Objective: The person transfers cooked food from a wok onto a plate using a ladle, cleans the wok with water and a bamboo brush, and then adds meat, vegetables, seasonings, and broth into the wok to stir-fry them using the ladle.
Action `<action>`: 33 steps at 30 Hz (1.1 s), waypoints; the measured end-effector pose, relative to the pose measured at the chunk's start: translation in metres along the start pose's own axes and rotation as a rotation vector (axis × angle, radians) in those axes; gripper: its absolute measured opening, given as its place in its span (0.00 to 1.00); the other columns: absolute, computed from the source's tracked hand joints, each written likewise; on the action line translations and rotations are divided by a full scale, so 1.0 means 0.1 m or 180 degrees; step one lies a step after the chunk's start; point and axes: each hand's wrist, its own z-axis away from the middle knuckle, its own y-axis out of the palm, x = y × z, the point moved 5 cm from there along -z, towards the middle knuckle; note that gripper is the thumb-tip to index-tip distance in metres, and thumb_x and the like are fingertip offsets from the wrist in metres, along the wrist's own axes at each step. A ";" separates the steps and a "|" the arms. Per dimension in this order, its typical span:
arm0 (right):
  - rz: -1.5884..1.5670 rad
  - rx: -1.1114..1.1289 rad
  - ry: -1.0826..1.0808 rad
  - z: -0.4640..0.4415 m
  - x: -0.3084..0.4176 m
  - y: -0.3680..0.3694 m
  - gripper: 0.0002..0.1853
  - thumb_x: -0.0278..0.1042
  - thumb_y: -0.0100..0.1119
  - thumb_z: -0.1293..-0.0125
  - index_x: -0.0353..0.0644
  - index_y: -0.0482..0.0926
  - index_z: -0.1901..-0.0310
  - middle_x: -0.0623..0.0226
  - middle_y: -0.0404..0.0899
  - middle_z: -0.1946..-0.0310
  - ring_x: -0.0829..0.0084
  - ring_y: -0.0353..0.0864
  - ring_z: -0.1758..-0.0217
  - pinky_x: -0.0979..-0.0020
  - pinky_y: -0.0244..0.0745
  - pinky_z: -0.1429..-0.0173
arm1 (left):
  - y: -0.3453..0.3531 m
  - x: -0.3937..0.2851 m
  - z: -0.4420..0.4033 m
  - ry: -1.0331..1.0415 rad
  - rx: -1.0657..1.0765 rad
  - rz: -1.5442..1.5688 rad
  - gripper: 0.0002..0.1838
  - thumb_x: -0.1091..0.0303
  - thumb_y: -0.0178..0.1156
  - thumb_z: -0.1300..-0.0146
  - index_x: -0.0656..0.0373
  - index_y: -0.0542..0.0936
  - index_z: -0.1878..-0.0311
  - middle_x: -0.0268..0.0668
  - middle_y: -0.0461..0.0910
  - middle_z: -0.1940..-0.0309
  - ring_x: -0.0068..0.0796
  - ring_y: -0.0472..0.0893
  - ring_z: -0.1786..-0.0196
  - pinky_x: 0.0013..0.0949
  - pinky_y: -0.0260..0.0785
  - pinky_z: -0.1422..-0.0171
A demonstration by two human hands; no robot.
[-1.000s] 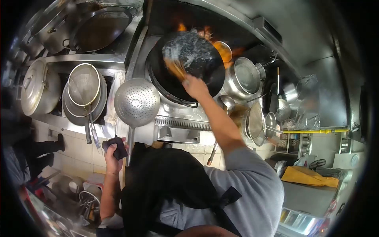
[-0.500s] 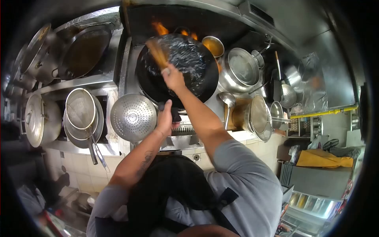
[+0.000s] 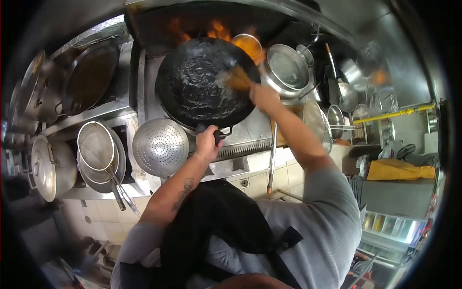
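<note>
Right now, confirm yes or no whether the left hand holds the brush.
No, the right hand holds the brush, while the left hand holds a dark cloth at the wok.

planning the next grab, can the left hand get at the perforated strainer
Probably yes: the perforated strainer lies beside the left hand with nothing visibly between, though that hand holds a dark cloth at the wok.

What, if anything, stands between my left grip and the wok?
Just a dark cloth, bunched in the left grip at the near edge of the wok. Nothing else visible is between them; the strainer lies off to the left.
</note>
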 end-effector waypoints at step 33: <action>-0.4121 -0.0417 0.0905 3.67 -1.40 1.67 0.32 0.42 0.72 0.26 0.51 0.77 0.22 0.69 0.79 0.80 0.77 0.77 0.82 0.68 0.75 0.76 | 0.50 -0.82 0.83 0.3254 -0.1105 -0.2207 0.15 0.69 0.65 0.41 0.71 0.79 0.57 0.46 0.85 0.68 0.48 0.86 0.65 0.44 0.77 0.52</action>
